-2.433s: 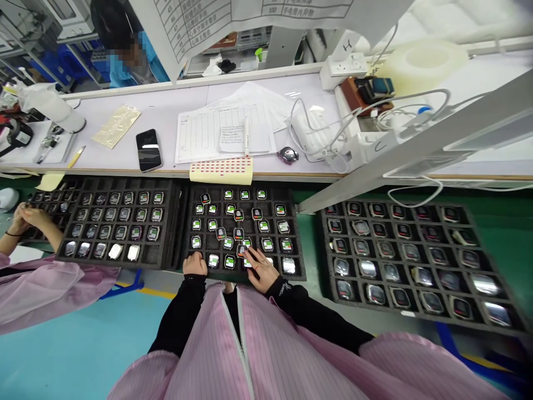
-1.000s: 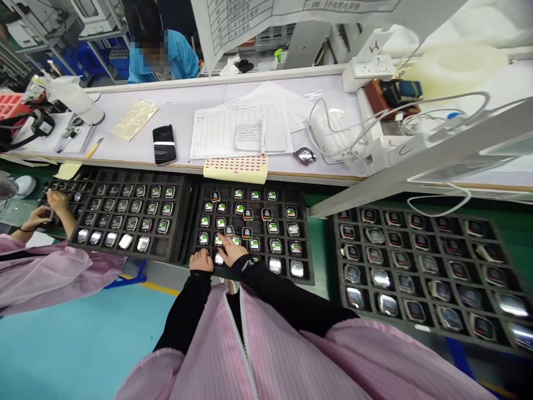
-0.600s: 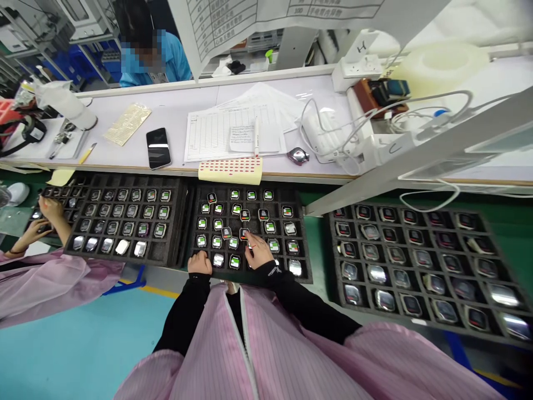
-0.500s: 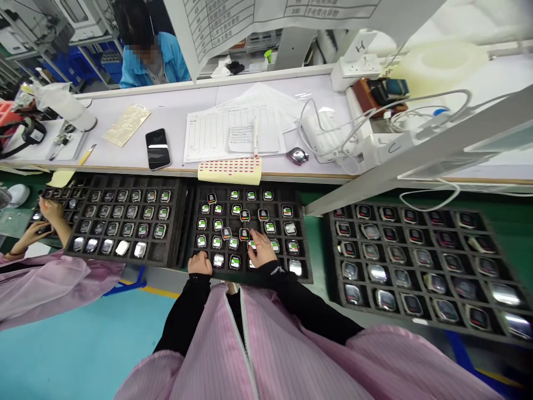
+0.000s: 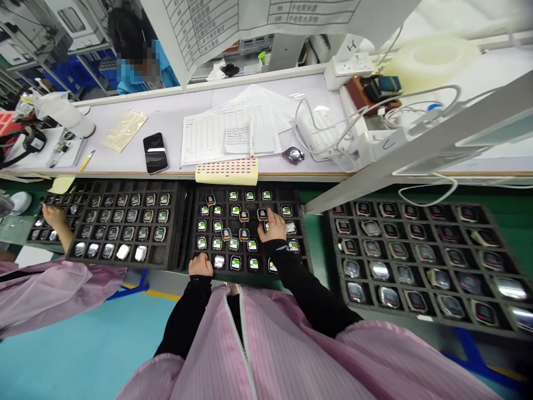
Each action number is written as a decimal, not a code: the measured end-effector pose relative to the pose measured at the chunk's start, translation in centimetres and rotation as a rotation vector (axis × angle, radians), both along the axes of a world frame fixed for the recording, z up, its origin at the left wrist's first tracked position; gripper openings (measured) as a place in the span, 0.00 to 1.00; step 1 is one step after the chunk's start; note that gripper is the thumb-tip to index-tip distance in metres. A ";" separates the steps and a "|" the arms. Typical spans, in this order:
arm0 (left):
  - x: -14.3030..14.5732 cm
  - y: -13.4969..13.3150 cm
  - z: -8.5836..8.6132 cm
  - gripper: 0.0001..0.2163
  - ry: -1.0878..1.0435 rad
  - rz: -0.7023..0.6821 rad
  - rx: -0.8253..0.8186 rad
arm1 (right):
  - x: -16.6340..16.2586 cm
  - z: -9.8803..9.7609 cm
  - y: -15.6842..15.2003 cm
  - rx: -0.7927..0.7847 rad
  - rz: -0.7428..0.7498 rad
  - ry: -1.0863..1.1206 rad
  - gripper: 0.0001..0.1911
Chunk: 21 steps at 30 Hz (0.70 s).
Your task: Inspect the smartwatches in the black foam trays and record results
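Observation:
In front of me lies a dark foam tray (image 5: 292, 195) with square compartments. Smartwatches with lit green-and-white screens, such as one watch (image 5: 252, 244), sit in it, while a few with dark, red-marked screens, like this watch (image 5: 226, 234), lie across the dividers. My left hand (image 5: 200, 265) rests at the tray's front left corner, its fingers curled over the edge. Over the right part of the tray is my right hand (image 5: 275, 226), fingers extended, partly covering a lit watch. Its fingertips are close to a dark-screened watch (image 5: 262, 214); whether they touch it I cannot tell.
Watch trays flank mine, one left tray (image 5: 156, 254) and one right tray (image 5: 333, 261). A slanting post (image 5: 328, 197) stands between. The bench holds a phone (image 5: 155, 153), papers (image 5: 200, 139), a mouse (image 5: 293, 155) and cables. A co-worker's hand (image 5: 58, 216) works at far left.
My right hand has moved up and to the right across the tray, uncovering watches in the lower rows. My left hand stays at the corner. The co-worker's hands have shifted, and the view has tilted slightly.

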<state>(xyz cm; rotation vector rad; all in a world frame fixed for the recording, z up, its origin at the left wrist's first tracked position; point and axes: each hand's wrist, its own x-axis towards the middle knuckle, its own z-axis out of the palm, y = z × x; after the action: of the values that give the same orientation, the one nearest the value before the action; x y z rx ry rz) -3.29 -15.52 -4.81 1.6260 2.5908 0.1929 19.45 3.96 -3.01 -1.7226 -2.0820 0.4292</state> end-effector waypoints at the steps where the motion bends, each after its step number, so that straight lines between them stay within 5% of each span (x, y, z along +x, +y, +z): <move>1: 0.0 0.0 0.0 0.06 -0.003 -0.002 0.004 | 0.1 0.0 0.6 0.002 -0.006 -0.006 0.36; 11: 0.1 0.2 0.5 0.07 -0.009 0.006 -0.078 | 0.2 -0.8 4.6 -0.175 0.199 -0.288 0.38; 21: 0.2 0.0 0.7 0.05 -0.027 -0.018 -0.039 | -1.6 0.5 4.1 0.068 0.226 -0.165 0.34</move>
<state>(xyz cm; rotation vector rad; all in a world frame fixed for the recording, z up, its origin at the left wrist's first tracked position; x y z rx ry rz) -3.07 -15.49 -4.12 1.6218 2.5428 0.1614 17.82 8.03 -2.55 -1.5360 -2.3924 0.2858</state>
